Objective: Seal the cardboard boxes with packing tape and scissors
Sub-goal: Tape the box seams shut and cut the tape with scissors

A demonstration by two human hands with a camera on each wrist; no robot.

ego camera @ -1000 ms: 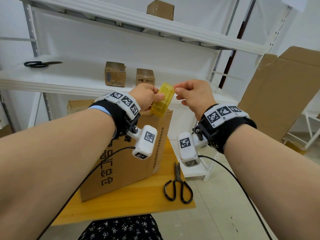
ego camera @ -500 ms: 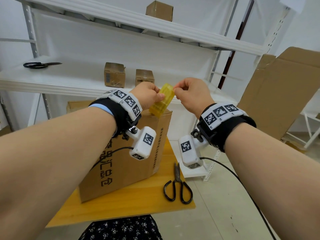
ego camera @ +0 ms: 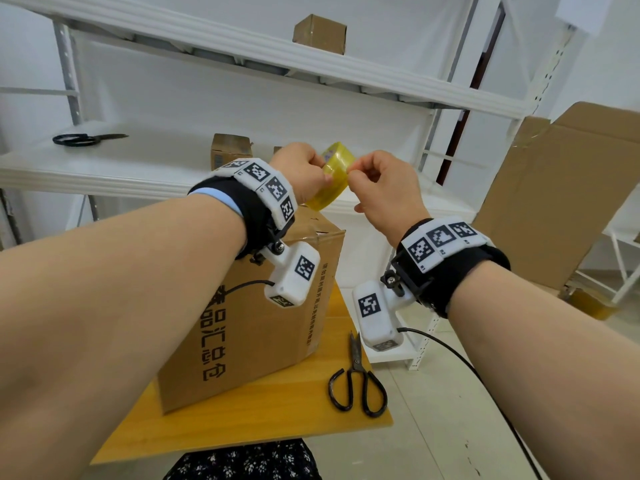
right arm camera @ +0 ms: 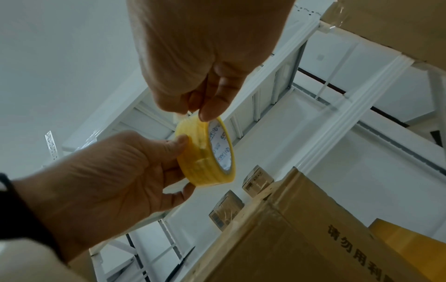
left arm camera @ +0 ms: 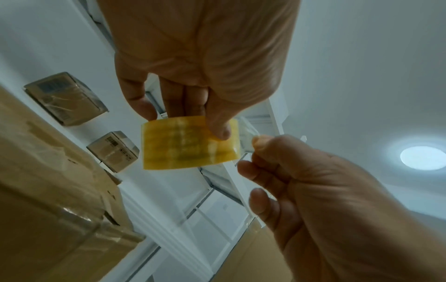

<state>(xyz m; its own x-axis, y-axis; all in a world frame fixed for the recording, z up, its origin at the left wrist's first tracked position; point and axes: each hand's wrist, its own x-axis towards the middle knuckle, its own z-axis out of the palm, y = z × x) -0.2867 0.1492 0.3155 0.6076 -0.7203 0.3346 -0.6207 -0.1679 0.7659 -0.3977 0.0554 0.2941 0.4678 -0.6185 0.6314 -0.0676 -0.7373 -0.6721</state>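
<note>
My left hand (ego camera: 306, 173) grips a yellow roll of packing tape (ego camera: 334, 181) in the air above the big cardboard box (ego camera: 263, 323). My right hand (ego camera: 375, 183) pinches the tape's free end at the roll's rim. In the left wrist view a short clear strip (left arm camera: 246, 137) runs from the roll (left arm camera: 185, 145) to my right thumb and forefinger. The right wrist view shows the roll (right arm camera: 205, 152) side on, with its white printed core. Black scissors (ego camera: 358, 379) lie on the wooden table (ego camera: 277, 420), to the right of the box.
A white metal shelf unit (ego camera: 145, 168) stands behind the table, with small taped boxes (ego camera: 230, 154) and a second pair of scissors (ego camera: 86, 138) on it. Another small box (ego camera: 320, 32) sits on the upper shelf. Flattened cardboard (ego camera: 571, 188) leans at the right.
The roll has turned a little in my left hand and both hands have drawn closer together. My right fingertips stay at the roll's rim.
</note>
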